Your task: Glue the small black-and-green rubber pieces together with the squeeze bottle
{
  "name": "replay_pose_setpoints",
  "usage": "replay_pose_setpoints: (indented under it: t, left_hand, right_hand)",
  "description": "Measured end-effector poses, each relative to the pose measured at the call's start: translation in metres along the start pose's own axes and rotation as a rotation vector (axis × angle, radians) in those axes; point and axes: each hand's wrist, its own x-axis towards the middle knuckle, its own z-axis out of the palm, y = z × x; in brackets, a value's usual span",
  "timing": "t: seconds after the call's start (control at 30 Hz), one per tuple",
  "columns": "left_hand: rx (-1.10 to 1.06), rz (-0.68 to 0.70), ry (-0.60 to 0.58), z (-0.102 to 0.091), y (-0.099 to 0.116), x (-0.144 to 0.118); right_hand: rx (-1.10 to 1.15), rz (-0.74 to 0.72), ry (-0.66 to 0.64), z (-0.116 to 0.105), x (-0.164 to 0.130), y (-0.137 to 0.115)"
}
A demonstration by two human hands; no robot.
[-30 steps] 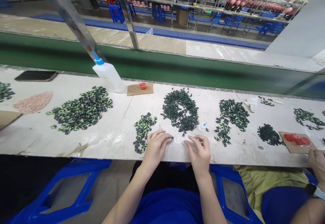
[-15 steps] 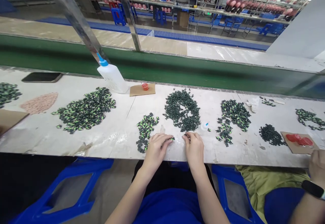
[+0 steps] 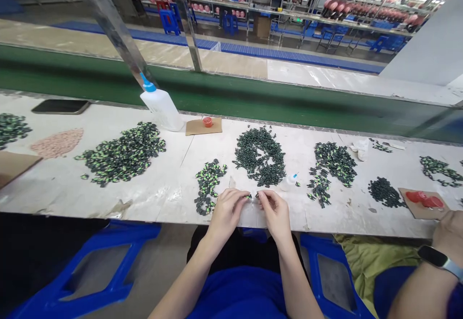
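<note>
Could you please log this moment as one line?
left hand: pinches small piece | right hand: pinches dark piece | hands meet over table

Standing right by the tabletop here: the person's left hand and right hand sit close together at the near edge, fingertips pinched on a tiny dark piece between them. Just past the hands is a ring-shaped heap of dark green bits, with a smaller green-and-black pile to the left. A tilted white glue bottle with a blue tip stands further back, beside a cardboard square. A co-worker's hand with a wristwatch shows at right.
</note>
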Motion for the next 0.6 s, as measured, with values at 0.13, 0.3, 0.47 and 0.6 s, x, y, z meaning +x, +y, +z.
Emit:
replay_pose_setpoints:
  t: [0.13, 0.3, 0.47, 0.6]
  left_hand:
    - [-0.031, -0.009, 0.013, 0.0032, 0.0035, -0.0003]
    - [-0.061, -0.028, 0.005, 0.0042, 0.0061, -0.0004]
    - [-0.131, -0.115, -0.017, 0.0047, 0.0078, -0.0008]
    - [-0.223, -0.220, -0.029, 0.0062, 0.0083, -0.0016]
  right_hand:
    - [0.132, 0.067, 0.038, 0.0063, -0.0032, -0.0001]
    - [0.097, 0.066, 0.029, 0.0066, -0.0039, 0.0032]
    - [-0.059, -0.025, 0.047, 0.0073, -0.0079, 0.0018]
    - [-0.111, -0.099, 0.055, 0.0076, -0.0111, 0.0014]
